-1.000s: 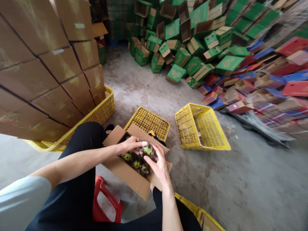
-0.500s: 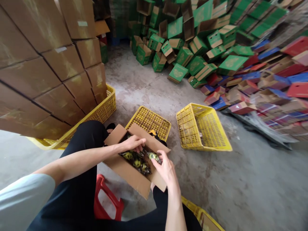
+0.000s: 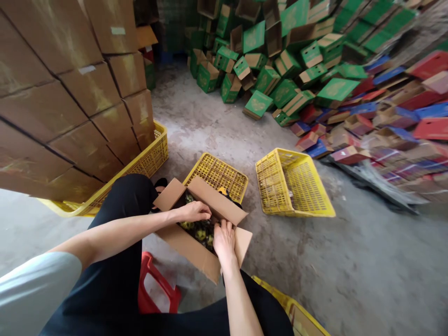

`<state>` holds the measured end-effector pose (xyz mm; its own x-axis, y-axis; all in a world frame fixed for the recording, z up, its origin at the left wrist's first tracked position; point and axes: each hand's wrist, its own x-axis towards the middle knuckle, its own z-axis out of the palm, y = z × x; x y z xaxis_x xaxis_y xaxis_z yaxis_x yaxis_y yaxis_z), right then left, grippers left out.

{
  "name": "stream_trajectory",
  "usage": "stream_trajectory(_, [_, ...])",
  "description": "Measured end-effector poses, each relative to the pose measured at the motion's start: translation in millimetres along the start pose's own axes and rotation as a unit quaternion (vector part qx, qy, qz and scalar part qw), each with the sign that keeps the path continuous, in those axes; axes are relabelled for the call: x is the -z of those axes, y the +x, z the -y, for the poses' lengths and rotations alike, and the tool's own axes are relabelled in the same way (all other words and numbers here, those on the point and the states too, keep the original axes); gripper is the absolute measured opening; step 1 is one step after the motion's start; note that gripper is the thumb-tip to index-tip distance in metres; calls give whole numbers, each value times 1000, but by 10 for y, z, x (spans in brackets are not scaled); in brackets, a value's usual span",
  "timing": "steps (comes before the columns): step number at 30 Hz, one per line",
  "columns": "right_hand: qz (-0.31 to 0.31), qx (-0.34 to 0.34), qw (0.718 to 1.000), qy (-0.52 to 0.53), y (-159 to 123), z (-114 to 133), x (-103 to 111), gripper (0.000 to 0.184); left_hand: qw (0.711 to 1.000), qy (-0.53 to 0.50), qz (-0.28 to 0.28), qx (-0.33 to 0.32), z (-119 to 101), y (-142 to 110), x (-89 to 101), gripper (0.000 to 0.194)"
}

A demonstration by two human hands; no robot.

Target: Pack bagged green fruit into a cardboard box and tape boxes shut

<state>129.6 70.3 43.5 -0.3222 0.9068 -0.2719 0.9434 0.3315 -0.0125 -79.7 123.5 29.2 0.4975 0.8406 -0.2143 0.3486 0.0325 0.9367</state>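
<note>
An open cardboard box (image 3: 196, 246) rests on my lap, its flaps folded outward. Inside lie several yellow-green, dark-patterned items in clear shiny wrapping (image 3: 200, 234); their kind is unclear. My left hand (image 3: 194, 211) is over the middle of the box, fingers curled and pressed together at the tips; whatever they pinch is hidden. At the box's right end, my right hand (image 3: 224, 238) reaches down inside with fingers bent close together. Its fingertips, and anything under them, are out of sight.
Stacked cartons (image 3: 87, 88) stand in a yellow crate (image 3: 159, 144) on the left. Ahead are an upside-down yellow crate (image 3: 224, 172) and a tipped one (image 3: 301, 186). A red stool (image 3: 159, 284) is beneath me. Piled green boxes (image 3: 259, 103) and red-blue boxes (image 3: 360, 126) lie beyond.
My right hand has moved left and down into the box with the wrapped item it held above the right end; that item is now hidden. My left hand stays nearly in place.
</note>
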Motion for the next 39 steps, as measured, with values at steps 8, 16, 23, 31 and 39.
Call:
stream_trajectory(8, [43,129,990,32,-176,-155,-10,49,999,-24,3,23,-10,-14,53,27])
stream_trajectory(16, [24,125,975,180,-68,-325,132,36,997,-71,0,30,-2,13,-12,33])
stream_trajectory(23, [7,-35,873,486,-216,-743,463,30,978,-203,28,22,32,39,-44,59])
stream_trajectory(31, [-50,-109,754,646,-254,-689,519,45,950,-281,112,72,-118,-20,-94,78])
stream_trajectory(39, [-55,-73,752,653,-180,-518,533,44,911,-388,125,63,-258,-69,-132,78])
